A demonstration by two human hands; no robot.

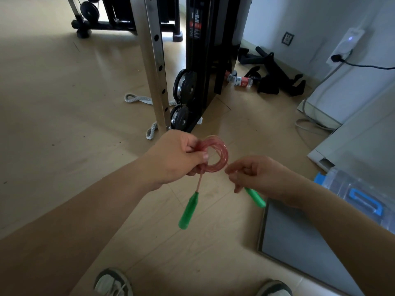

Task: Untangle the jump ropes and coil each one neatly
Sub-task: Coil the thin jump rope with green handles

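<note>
A red translucent jump rope (221, 155) is wound into a small tight coil, held up above the floor. My left hand (177, 157) grips the coil's left side between thumb and fingers. One green handle (189, 211) hangs straight down below that hand on a short length of rope. My right hand (259, 175) pinches the rope's other end just right of the coil, and the second green handle (255, 197) sticks out below its fingers. A grey woven rope (136, 98) lies on the floor farther off, partly hidden behind the metal post.
A steel upright (155, 60) and black weight machine (210, 50) with weight plates (184, 84) stand ahead. Black gym attachments (275, 77) and a bottle (240, 80) lie by the wall. A grey mat (299, 242) and a large water jug (354, 195) are at right. My shoes (114, 283) show below.
</note>
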